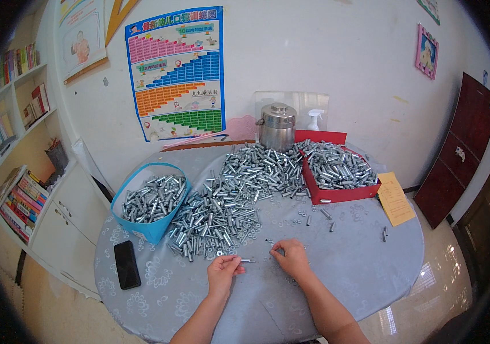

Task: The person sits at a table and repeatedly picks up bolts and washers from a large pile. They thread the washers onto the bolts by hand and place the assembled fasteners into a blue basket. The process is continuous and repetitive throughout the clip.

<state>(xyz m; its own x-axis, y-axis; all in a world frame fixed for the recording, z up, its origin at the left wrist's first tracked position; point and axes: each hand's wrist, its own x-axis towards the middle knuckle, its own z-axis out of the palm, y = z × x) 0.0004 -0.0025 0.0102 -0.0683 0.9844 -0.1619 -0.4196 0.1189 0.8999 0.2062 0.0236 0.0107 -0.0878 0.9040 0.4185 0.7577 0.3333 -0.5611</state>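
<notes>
- At the near side of the table, the left hand (222,274) pinches one metal anchor bolt (247,261) between thumb and fingertips, its end pointing right.
- Just beside it, the right hand (291,258) curls, thumb and forefinger drawn close; whether they grip anything, I cannot tell.
- Behind, the blue box (156,232) and red box (345,195) hold heaps of similar pieces.
- Between them, a large loose pile (216,215) remains unboxed, so much appears left.
</notes>
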